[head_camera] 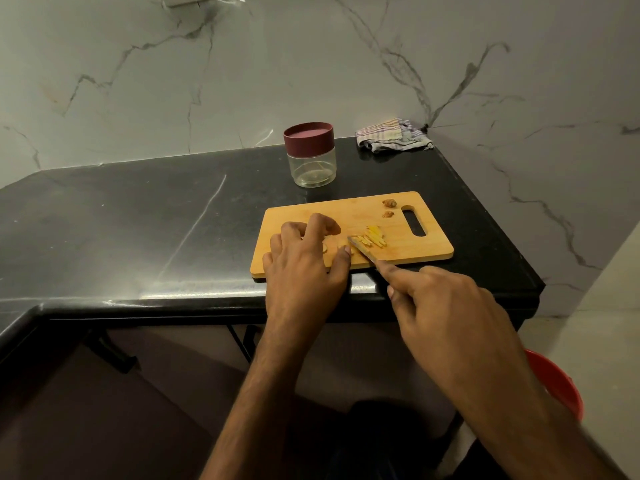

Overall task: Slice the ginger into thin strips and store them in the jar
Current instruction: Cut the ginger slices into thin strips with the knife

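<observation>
Resting on the near-left part of the cutting board [398, 209], the left hand [304, 261] has fingers curled down over a ginger piece [341, 242]; most of that piece is hidden under the fingers, so the exact grip can't be confirmed beyond fingertips pressing it to the board. Thumb tip lies just beside the blade.

Right hand [446, 313] grips the knife [362, 249] w/ index finger extended along the spine; handle is hidden inside the hand. Blade is angled up-left, tip region on the board, touching the near edge of the cut strips.

Ginger strips [375, 236]: small yellow pile, approx. centre of board, just right of the blade. Two brownish ginger scraps [388, 207] sit near the far-right corner, beside the board's handle slot [414, 221].

Jar [311, 157]: clear body, maroon lid [309, 135] on, upright on the countertop [138, 216], behind the board and apart from it. No ginger visible inside.

Board: wooden, rectangular, lying flat near the counter's front edge; near-left corner is covered by the left hand.

Misc.:
- Striped cloth [393, 136], crumpled, at the far corner of the counter by the wall, right of the jar.
- Countertop is dark, glossy; marble-pattern wall [242, 64] behind.
- Red bucket [561, 386] on the floor at lower right, partly hidden by the right forearm.
</observation>
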